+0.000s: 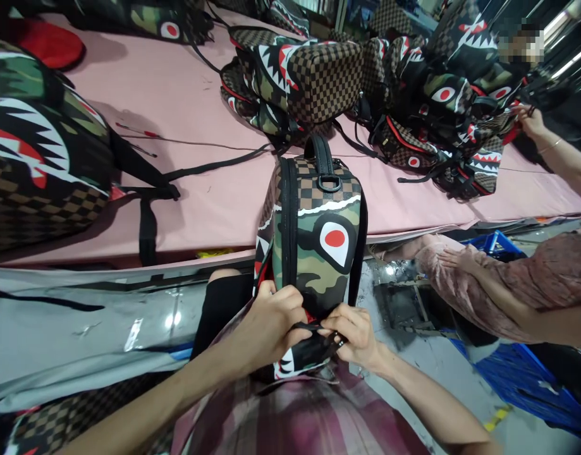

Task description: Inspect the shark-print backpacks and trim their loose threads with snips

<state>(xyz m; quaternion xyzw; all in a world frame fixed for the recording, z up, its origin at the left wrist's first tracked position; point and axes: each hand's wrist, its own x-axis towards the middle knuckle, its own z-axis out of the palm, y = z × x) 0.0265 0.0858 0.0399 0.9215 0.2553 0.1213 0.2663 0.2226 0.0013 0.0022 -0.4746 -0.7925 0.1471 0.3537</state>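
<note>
A backpack (pixel 335 281) with checked, camouflage and shark-face print rests upright on my lap against the table edge, side panel toward me. At its lower part, my left hand (pixel 278 313) pinches the dark edge of a side pocket opening, where some red lining shows. Close by on the right, my right hand (pixel 351 332) grips the same edge, fingertips pressed together. Something small, dark and shiny sits at the right fingers; its kind cannot be made out. The backpack's top handle (pixel 322 158) and D-ring point away from me, and a black zipper (pixel 289 227) runs down its left side.
A pink-covered table (pixel 195 215) lies ahead. It bears a large shark-print backpack (pixel 38 151) at left, stacked bags (pixel 318 82) behind, and loose straps. At right, another person's hand (pixel 532 120) touches the bag pile. A blue crate (pixel 522 385) stands on the floor.
</note>
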